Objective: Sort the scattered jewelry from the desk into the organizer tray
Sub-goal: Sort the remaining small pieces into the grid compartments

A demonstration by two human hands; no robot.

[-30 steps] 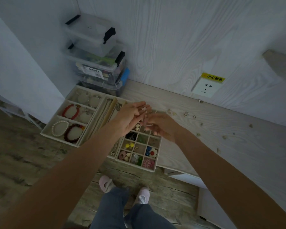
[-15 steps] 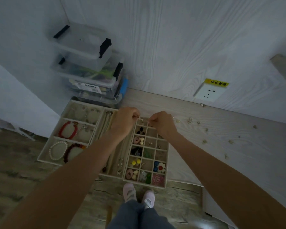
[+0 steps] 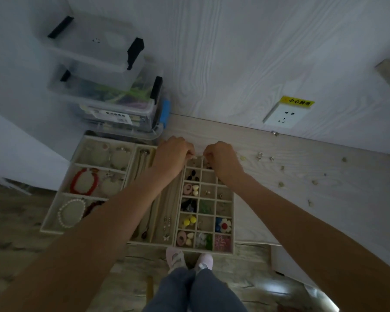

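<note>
beige felt-lined organizer tray (image 3: pixel 225 249), square cells; left hand (image 3: pixel 172 159), right hand (image 3: pixel 222 162) curled above.

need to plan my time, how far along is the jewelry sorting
Done: many organizer tray cells already hold pieces. In hand: left hand and right hand work at the tray's far cells; what they pinch is unclear. Left: small pieces scattered on the desk.

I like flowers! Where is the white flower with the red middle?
The white flower lies in the right column of the organizer tray, second compartment from the near end, just above the pink flower.
</note>
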